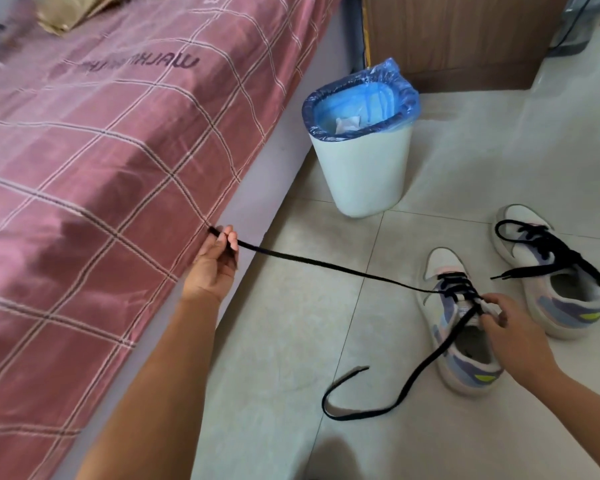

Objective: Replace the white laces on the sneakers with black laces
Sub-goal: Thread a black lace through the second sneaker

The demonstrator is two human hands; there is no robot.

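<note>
Two white and purple sneakers stand on the tiled floor at the right. The nearer sneaker (464,344) has a black lace (326,263) threaded through its lower eyelets. My left hand (215,261) pinches one end of that lace and holds it stretched taut to the left, beside the bed. My right hand (513,330) rests on the sneaker's tongue area, its fingers pinching at the eyelets. The lace's other end (360,407) curls loose on the floor. The farther sneaker (551,278) carries a black lace (547,251) with loose ends.
A bed with a pink checked cover (101,161) fills the left side. A white bin with a blue liner (360,150) stands on the floor behind the sneakers. Wooden furniture (464,36) runs along the back.
</note>
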